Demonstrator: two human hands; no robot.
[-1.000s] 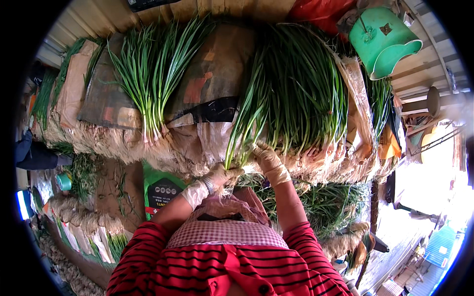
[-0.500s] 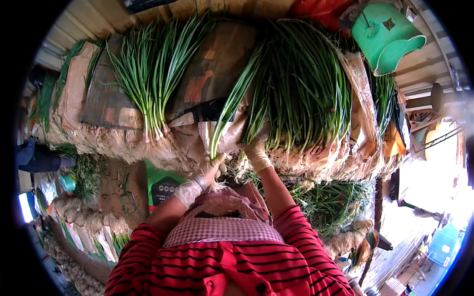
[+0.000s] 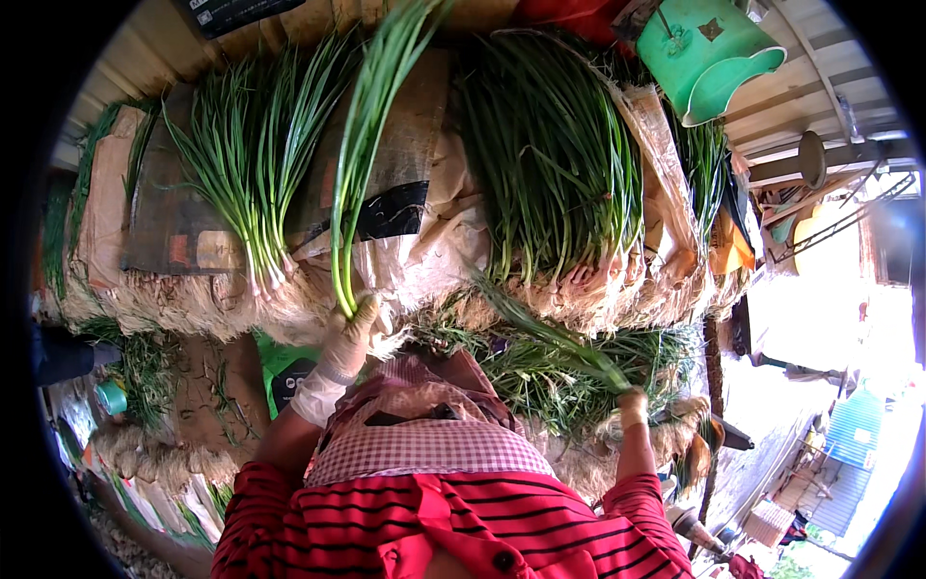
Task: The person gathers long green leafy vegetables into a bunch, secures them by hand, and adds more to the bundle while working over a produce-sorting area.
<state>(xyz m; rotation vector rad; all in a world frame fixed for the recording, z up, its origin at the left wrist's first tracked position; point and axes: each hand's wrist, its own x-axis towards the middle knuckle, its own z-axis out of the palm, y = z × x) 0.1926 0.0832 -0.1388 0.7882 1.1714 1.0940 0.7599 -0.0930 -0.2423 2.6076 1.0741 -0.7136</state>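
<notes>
A bunch of green onions is clasped at its root end by the gloved left hand, the long axis running from the grip toward twelve o'clock. A second bunch is clutched by the right hand, its leaves lying toward ten o'clock, below the large stacked pile.

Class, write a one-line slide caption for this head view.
Gloved left hand lifts a spring onion bunch; right hand grips another.

Upright green onion bunch, second bunch angled low
</notes>
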